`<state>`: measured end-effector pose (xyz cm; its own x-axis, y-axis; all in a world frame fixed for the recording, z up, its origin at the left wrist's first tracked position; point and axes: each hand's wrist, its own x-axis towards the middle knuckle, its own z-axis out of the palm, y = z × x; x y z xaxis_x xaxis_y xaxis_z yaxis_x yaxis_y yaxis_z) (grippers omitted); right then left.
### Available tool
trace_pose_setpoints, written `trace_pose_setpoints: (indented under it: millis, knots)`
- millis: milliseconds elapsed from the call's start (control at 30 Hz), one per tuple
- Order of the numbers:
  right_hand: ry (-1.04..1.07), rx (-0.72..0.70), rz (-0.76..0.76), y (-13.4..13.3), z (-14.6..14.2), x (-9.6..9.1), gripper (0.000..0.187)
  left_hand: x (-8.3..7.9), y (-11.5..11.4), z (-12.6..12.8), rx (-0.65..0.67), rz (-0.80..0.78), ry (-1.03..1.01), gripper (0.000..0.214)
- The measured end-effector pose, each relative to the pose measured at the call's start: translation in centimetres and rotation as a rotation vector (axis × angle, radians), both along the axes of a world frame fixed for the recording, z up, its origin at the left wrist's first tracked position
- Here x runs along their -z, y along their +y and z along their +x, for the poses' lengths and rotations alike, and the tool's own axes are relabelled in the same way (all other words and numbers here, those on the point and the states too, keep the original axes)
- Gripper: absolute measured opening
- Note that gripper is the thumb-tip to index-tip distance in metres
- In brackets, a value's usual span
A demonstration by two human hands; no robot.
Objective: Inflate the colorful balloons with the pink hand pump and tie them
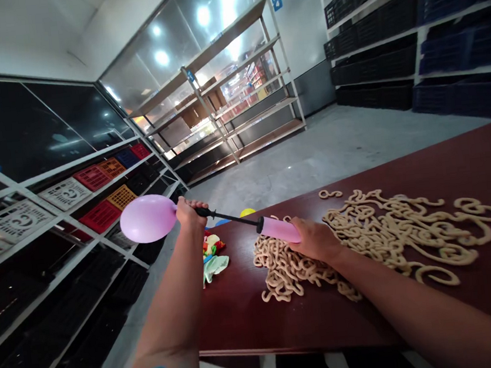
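A pink inflated balloon (148, 218) sticks out to the left of my left hand (190, 212). That hand is closed round the balloon's neck and the black end of a balloon pump. The pump's thin black rod (234, 218) runs out to the right, into its pink barrel (277, 228). My right hand (316, 238) is wrapped round the barrel's other end. The pump is held above the table, over many tan, curly, rope-like pieces (379, 228). Deflated balloons (214, 261) in several colours lie at the table's left end.
The dark red table (252, 319) extends to the right. Past its far edge show a yellow round thing (247, 212) and a bit of blue. Shelves with plastic crates (94, 177) stand at left, a metal rack (237, 108) behind, and dark crates (374, 69) at right.
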<state>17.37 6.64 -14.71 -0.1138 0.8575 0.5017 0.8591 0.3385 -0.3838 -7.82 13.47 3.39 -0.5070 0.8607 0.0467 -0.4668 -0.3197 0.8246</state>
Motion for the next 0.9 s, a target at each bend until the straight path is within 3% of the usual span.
trace_pose_setpoints:
  millis: [267,400,533,767,900]
  knots:
    - [-0.031,0.033,-0.081,-0.7,0.3,-0.4,0.042,6.7,-1.6,7.6,0.128,-0.025,-0.044,0.039]
    - [-0.045,0.013,-0.093,-0.8,0.2,-0.5,0.04,8.4,-2.1,9.1,0.154,-0.013,-0.06,0.041]
    - [-0.039,-0.025,-0.089,-0.8,0.1,-0.8,0.043,7.1,-2.1,7.9,0.126,-0.022,-0.056,0.039]
    - [0.005,-0.085,-0.047,0.2,1.1,-0.5,0.046,2.0,-1.2,1.4,-0.018,-0.001,-0.021,0.036]
    - [0.003,-0.045,-0.007,0.7,1.4,-0.1,0.04,1.9,-0.8,0.2,-0.058,0.026,-0.039,0.035]
